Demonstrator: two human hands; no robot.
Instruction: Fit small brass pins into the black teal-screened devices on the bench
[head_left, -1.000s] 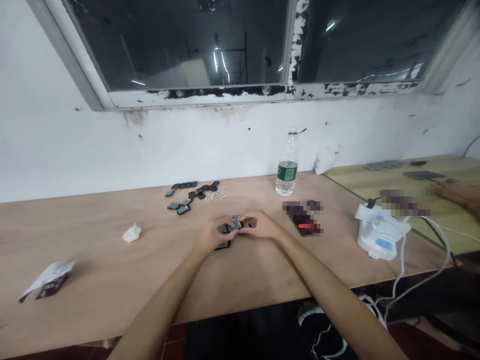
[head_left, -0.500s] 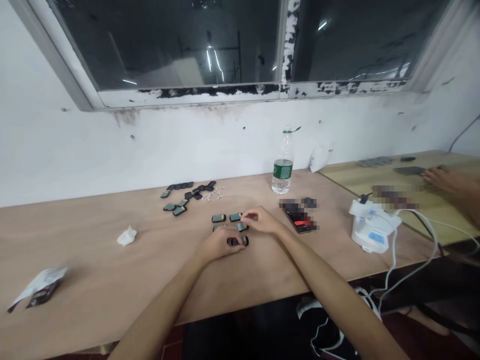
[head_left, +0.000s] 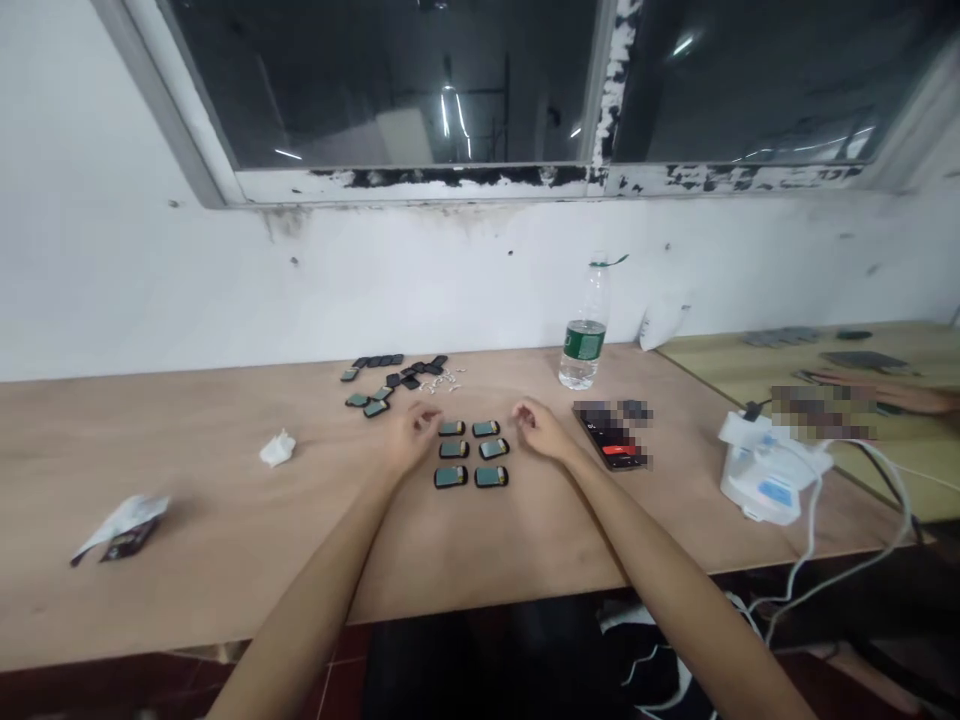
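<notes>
Several small black-edged modules with grey-green faces [head_left: 451, 476] lie in two columns of three on the brown table [head_left: 420, 570]. My left hand [head_left: 417, 432] is just left of the upper modules, its fingers curled loosely and apart, holding nothing that shows. To the right of the columns, my right hand [head_left: 534, 426] has bent fingers with gaps between them and nothing visible in them. Further back on the left lie more black modules [head_left: 411, 378], some dark side up, beside small white pieces [head_left: 442, 380].
Right of my hands are a phone [head_left: 609, 438], a water bottle [head_left: 583, 345] and a white device [head_left: 769, 470] with cables. Crumpled tissue [head_left: 277, 449] and a torn packet [head_left: 131, 528] lie left. Another person's hand [head_left: 862, 390] rests at the far right table.
My hands have moved apart, the left one back and leftward off the modules, the right one slightly to the right. All six modules now show. The camera view has shifted left.
</notes>
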